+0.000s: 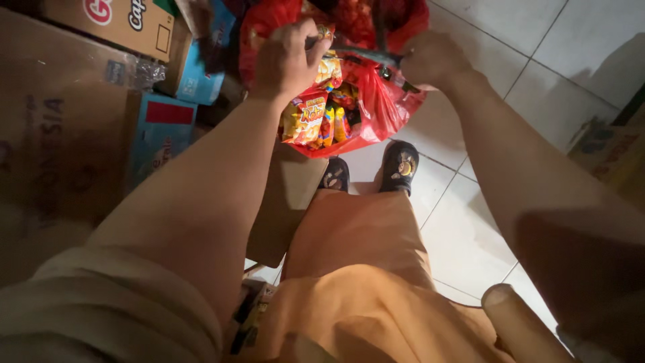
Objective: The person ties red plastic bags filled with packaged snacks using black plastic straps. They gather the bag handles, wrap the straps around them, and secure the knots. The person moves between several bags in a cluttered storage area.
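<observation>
Red bag (383, 107) top cut off by edge; right hand (430, 60) fingertips hidden

Dim overall, warm cast. Brightest on the red bag (376, 107) and white floor tiles (470, 228) at centre. Heavy shadow over the cardboard boxes (60, 134) at left. Soft blur on near forearms; edges stretched.

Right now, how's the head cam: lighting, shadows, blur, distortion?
Head view: dim and warm, light centred on the red plastic bag and snack packets; left hand and right hand lit but soft; cardboard boxes fall into shadow; forearms near the lens loom large and blurred, wide-angle stretch; a dark shadow on the tiled floor, no glare.
</observation>
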